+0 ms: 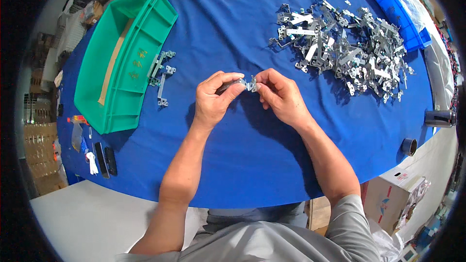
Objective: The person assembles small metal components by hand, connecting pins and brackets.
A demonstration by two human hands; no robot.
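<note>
Over the middle of the table, a small silvery metal bracket (250, 85) is held between my two hands. My left hand (216, 93) pinches one end of it with thumb and fingertips, hiding most of that side. At the other end, the thumb and index finger of my right hand (279, 95) close on the bent tab. Two or so similar metal brackets (162, 85) lie on the cloth to the left, beside the green bin. A large loose heap of such brackets (347, 51) spreads across the far right.
A green plastic bin (130, 119) stands at the left. At the far right sits a blue plastic crate (395, 12) with clear plastic film. A phone-like black object (102, 160) and a white cord (91, 163) lie near left; a tape roll (409, 147) is on the right. Blue cloth (233, 165) covers the table.
</note>
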